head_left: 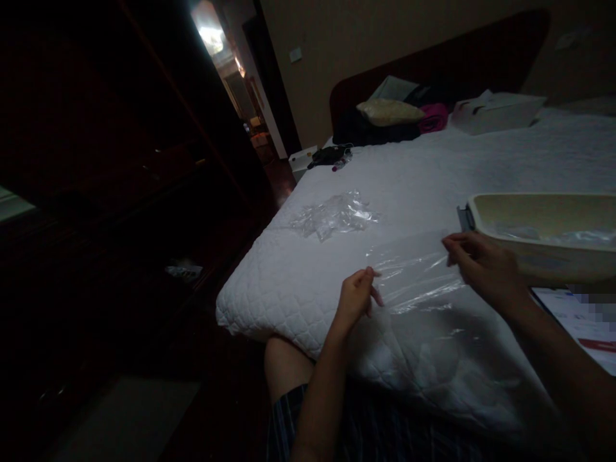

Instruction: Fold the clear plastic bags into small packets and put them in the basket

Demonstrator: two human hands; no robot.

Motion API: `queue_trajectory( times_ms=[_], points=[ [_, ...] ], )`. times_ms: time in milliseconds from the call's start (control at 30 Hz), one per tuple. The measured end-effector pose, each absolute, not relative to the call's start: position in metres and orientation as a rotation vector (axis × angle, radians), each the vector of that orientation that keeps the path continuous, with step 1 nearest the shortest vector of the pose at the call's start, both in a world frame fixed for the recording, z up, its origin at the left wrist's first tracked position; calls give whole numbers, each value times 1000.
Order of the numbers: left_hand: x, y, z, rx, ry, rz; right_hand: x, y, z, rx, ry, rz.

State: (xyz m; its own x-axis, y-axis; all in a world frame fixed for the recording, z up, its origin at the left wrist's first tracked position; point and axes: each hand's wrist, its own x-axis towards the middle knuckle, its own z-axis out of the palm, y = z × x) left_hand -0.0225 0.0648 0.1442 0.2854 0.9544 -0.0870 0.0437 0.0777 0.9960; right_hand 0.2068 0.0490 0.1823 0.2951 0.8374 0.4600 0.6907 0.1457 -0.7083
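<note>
A clear plastic bag point(418, 279) is stretched between my two hands above the near side of the bed. My left hand point(357, 294) pinches its left edge between thumb and fingers. Higher up and to the right, my right hand point(481, 260) pinches the opposite edge. Light glints along the taut creases, and the bag's lower part hangs toward my lap. Beyond my left hand, a crumpled heap of clear plastic point(332, 215) lies on the white quilted bedspread point(274, 282).
A cream plastic bin point(543, 253) with clear plastic inside stands right of my right hand. Below it lies a printed sheet point(572, 321). Farther back are a cushion point(391, 112), dark clothes, a pink roll point(434, 118) and a white box point(500, 114). Dark furniture lines the left.
</note>
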Motion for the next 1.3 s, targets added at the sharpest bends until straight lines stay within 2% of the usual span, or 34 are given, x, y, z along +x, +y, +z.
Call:
queue_trajectory(
  times_ms=[167, 300, 467, 700, 933, 1200, 1300],
  points=[
    [-24, 83, 104, 1313, 1148, 783, 209, 82, 128, -1640, -1487, 264],
    [-27, 94, 78, 1252, 1216, 851, 208, 104, 91, -1768, -1599, 237],
    [-33, 103, 68, 1129, 1167, 933, 205, 122, 68, -1930, -1824, 133],
    [-38, 111, 64, 1168, 1216, 914, 214, 142, 56, -2026, -1883, -25],
    [-41, 106, 65, 1540, 1338, 848, 217, 156, 56, -2079, -1874, -90],
    [-41, 95, 87, 1930, 1591, 657, 214, 165, 69, -2228, -1868, 20],
    [-45, 94, 87, 2027, 1686, 701, 217, 163, 78, -2191, -1788, 75]
  ],
)
